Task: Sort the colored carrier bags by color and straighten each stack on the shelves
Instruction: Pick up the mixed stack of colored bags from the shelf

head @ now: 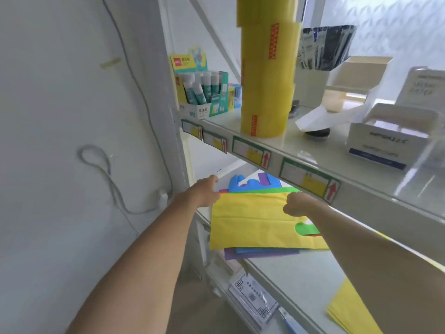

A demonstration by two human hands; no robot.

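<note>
On the lower shelf (296,273), under the shelf with the tape rolls (267,75) and glue-stick box (202,92), the mixed stack of carrier bags (260,220) is not yet sorted: a yellow bag (252,225) lies on top, with blue (240,184), purple (263,179), green (265,189) and a sliver of red showing behind it, and blue and purple edges sticking out at the front. Edges are skewed, nothing squared up. A second pile, yellow only (349,309), sits near the bottom right on the same shelf, partly hidden by the right forearm, so my read is that yellow sorting has begun and the other colours are untouched. Most of the task looks left: pull each colour out, then straighten every stack. Left hand (204,192) is at the far left corner of the yellow bag, fingers curled at its edge; they seem to pinch it, though the fingertips are hidden. Right hand (297,204) is curled into a near fist on the bag's far right edge, apparently gripping the top sheet; the exact contact is hard to see. Both grips narrow, both on the yellow bag, which lies flat on the stack.
</note>
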